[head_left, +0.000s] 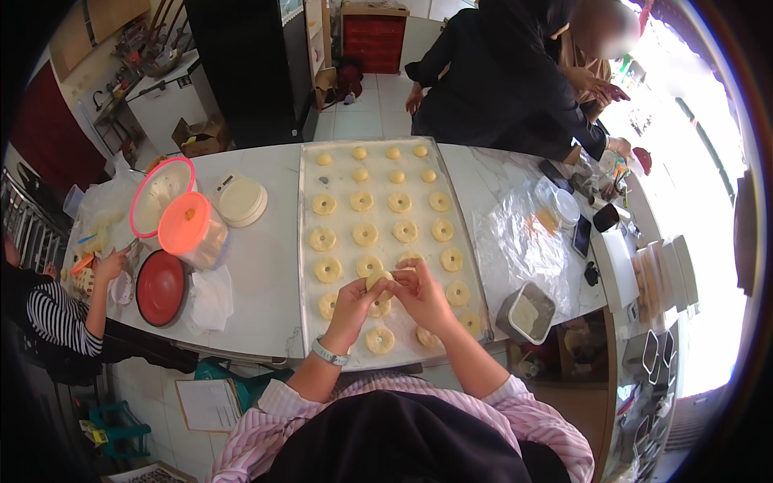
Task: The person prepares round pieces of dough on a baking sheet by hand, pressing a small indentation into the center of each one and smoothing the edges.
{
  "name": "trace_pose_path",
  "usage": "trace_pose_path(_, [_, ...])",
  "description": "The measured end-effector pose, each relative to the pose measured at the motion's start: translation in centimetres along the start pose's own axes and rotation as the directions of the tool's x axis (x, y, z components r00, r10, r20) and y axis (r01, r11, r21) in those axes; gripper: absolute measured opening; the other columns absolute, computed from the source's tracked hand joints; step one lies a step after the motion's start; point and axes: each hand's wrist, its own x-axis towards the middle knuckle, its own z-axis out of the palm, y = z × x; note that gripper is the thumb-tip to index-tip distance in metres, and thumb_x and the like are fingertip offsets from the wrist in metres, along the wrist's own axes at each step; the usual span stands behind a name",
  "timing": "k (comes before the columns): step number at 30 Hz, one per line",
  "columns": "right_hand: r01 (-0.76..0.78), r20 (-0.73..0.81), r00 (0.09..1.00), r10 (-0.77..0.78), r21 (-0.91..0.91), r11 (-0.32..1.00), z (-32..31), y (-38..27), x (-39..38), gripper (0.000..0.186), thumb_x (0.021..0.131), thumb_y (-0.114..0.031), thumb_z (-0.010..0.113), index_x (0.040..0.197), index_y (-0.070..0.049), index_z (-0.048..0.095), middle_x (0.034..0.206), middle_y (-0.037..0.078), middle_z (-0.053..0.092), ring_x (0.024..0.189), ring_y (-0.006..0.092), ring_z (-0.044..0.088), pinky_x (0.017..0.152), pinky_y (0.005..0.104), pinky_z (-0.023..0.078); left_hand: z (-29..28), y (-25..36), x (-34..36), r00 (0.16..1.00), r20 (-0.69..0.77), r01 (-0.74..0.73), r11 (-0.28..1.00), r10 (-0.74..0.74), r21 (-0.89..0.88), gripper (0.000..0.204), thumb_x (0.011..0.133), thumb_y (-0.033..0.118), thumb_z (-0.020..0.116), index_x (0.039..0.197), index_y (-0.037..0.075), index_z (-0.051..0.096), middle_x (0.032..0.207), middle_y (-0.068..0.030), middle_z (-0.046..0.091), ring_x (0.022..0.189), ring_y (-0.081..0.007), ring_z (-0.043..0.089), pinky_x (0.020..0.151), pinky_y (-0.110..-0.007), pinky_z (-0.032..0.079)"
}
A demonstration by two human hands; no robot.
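Above the near half of a large baking tray (309, 266), my left hand (352, 310) and my right hand (417, 294) meet around a piece of pale yellow dough (377, 278). The fingers of both hands close on it, and they partly hide its shape. Rows of ring-shaped raw doughnuts (365, 234) lie on the tray below and beyond my hands. At the tray's far end sit several small round dough balls (360, 175). My forearms and hands cover some of the nearer doughnuts.
Left of the tray stand a kitchen scale (240, 200), an orange-lidded tub (193, 229), a pink-rimmed bowl (163, 193) and a red pan (161, 287). To the right are plastic sheeting (523, 241) and a metal tin of flour (527, 312). Other people stand at the far right and left.
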Motion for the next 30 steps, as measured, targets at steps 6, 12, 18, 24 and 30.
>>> trace_pose_path(6, [0.282,-0.002,0.954,-0.301,-0.345,0.895,-2.1,-1.3,-1.1,0.022,0.083,-0.006,0.062,0.104,0.001,0.062,0.094,0.015,0.064,0.080,0.0189,0.064,0.069,0.0274,0.050,2.3,0.0,-0.9,0.981,-0.073,-0.179,0.983,0.182,0.046,0.030,0.080,0.005,0.068,0.108,-0.003,0.060,0.088,-0.0037,0.065,0.081,-0.0082,0.060,0.071,-0.020,0.048])
trace_pose_path(12, [0.023,0.019,1.000,-0.023,-0.002,1.000,-3.4,-0.5,-1.5,0.029,0.083,-0.006,0.063,0.112,-0.001,0.061,0.089,0.007,0.064,0.076,0.0086,0.058,0.065,0.0222,0.047,3.0,0.1,-1.5,0.992,-0.090,-0.099,0.980,0.085,-0.173,0.031,0.080,0.002,0.067,0.109,-0.003,0.059,0.089,-0.0053,0.065,0.077,-0.0075,0.061,0.066,-0.017,0.047])
trace_pose_path(18, [0.121,0.093,0.990,-0.109,-0.128,0.984,-3.4,-1.0,-2.1,0.026,0.082,-0.006,0.066,0.105,0.004,0.063,0.083,0.002,0.064,0.070,0.0060,0.056,0.063,0.0194,0.045,2.6,0.4,-1.9,1.000,-0.006,0.000,0.978,-0.001,-0.211,0.029,0.082,0.006,0.065,0.110,-0.003,0.060,0.088,-0.0062,0.066,0.075,-0.0078,0.061,0.064,-0.017,0.047])
trace_pose_path(24, [0.048,0.096,0.994,-0.047,-0.006,0.999,-3.7,-1.4,-1.9,0.028,0.081,-0.011,0.068,0.105,0.003,0.064,0.080,0.002,0.063,0.073,0.0062,0.056,0.066,0.0190,0.045,3.3,0.5,-1.8,0.997,0.073,0.013,0.982,0.000,-0.191,0.024,0.083,0.010,0.065,0.104,-0.002,0.063,0.089,-0.0067,0.067,0.076,-0.0097,0.061,0.065,-0.019,0.046])
trace_pose_path(30, [-0.121,-0.002,0.993,0.122,0.078,0.990,-4.4,-1.4,-1.7,0.029,0.081,-0.011,0.068,0.106,0.003,0.064,0.087,0.004,0.065,0.079,0.0071,0.057,0.070,0.0201,0.045,2.8,0.6,-1.8,0.998,-0.001,0.065,0.982,-0.066,-0.176,0.023,0.083,0.012,0.067,0.101,-0.002,0.064,0.089,-0.0053,0.066,0.079,-0.0106,0.061,0.066,-0.020,0.046])
